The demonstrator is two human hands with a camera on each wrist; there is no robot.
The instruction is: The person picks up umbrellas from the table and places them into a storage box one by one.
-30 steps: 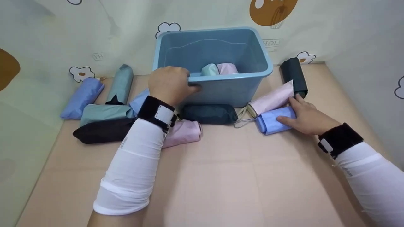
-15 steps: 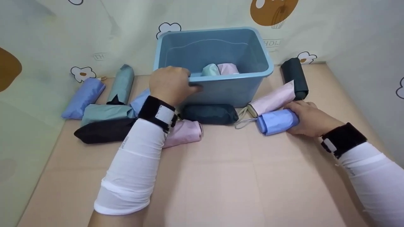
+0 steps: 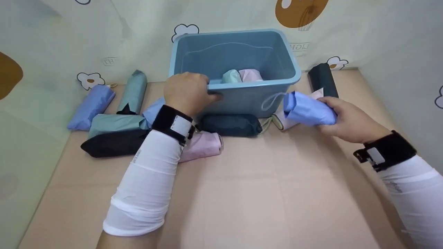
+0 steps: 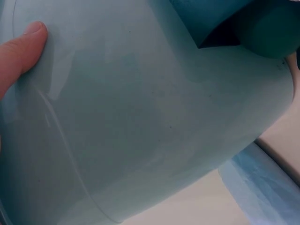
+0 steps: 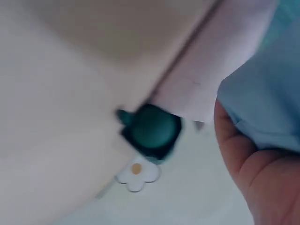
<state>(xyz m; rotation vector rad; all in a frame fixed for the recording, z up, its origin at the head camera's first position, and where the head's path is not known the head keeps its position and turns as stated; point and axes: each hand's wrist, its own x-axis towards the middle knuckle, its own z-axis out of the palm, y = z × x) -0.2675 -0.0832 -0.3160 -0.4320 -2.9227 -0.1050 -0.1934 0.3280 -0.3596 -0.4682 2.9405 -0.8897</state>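
My left hand (image 3: 187, 92) grips the near left rim of a blue plastic bin (image 3: 242, 98); in the left wrist view its thumb (image 4: 28, 49) lies against the bin's wall. Above the table on the right, my right hand (image 3: 353, 119) holds a blue folded umbrella (image 3: 309, 110) by one end, its wrist loop hanging toward the bin. Partly hidden behind it lies a pink folded umbrella (image 3: 283, 121). Inside the bin are a mint folded umbrella (image 3: 231, 76) and a pink folded umbrella (image 3: 250, 75).
Dark green folded umbrellas lie before the bin (image 3: 230, 125) and at the back right (image 3: 323, 80). Several more lie at left, among them a black one (image 3: 114, 143), a blue one (image 3: 91, 108) and a pink one (image 3: 202, 146). A patterned cloth wall (image 3: 138, 38) stands behind.
My right hand has taken hold of the blue folded umbrella and lifted it off the table, up toward the bin's right side. The left hand has stayed on the rim.
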